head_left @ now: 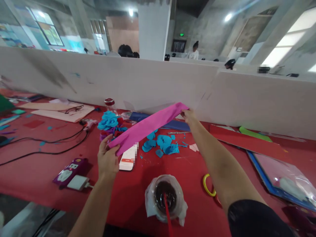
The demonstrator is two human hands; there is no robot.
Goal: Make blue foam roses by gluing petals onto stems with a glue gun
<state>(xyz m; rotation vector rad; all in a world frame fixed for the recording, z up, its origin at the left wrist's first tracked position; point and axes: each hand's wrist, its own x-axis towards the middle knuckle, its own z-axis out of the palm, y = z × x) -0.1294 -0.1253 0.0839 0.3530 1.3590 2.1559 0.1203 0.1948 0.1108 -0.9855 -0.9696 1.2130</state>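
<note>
A long strip of pink paper (148, 126) stretches between my two hands above the red table. My left hand (108, 156) pinches its lower left end, and my right hand (188, 115) grips the upper right end near the white partition. Beneath the strip lie several cut blue paper pieces (164, 141). A phone (128, 158) with a white screen rests just right of my left hand. Blue paper flowers (108, 120) sit behind that hand. A pair of yellow-handled scissors (206, 185) is partly hidden under my right forearm.
A jar (158, 194) wrapped in plastic, with a red stick in it, stands at the front. A glue gun (89, 123) and cables lie left, near a purple pouch (70, 171) and white charger (78, 182). Red sheets (247, 141) lie right. A white partition (148, 79) bounds the back.
</note>
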